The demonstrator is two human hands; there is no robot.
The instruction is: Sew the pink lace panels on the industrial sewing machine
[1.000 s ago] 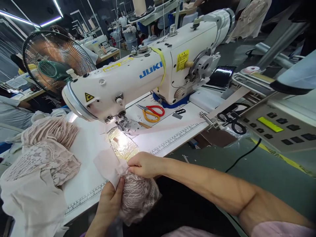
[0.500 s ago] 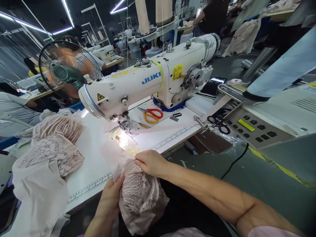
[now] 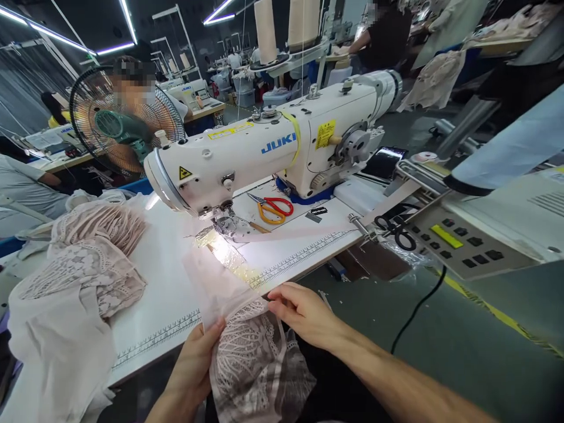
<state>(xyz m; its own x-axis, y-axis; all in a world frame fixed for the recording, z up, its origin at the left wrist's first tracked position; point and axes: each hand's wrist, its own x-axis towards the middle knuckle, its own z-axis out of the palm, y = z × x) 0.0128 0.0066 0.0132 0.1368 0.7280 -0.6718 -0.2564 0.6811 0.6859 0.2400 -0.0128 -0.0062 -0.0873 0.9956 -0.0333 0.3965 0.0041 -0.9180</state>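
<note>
Lace fabric (image 3: 247, 349) overhangs the table edge (image 3: 308, 263), my left hand (image 3: 200, 352) pinching it. I can't tell my right hand's (image 3: 306, 314) grip.

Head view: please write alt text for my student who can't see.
A person's left hand holds pale lace fabric at a white table, the right hand at the fabric's edge. A JUKI sewing machine, scissors and piled lace are on the table.

Red-and-orange-handled scissors (image 3: 264, 201) lie near a dark razor blade (image 3: 319, 210), with a fan (image 3: 115, 126) farther back.
</note>
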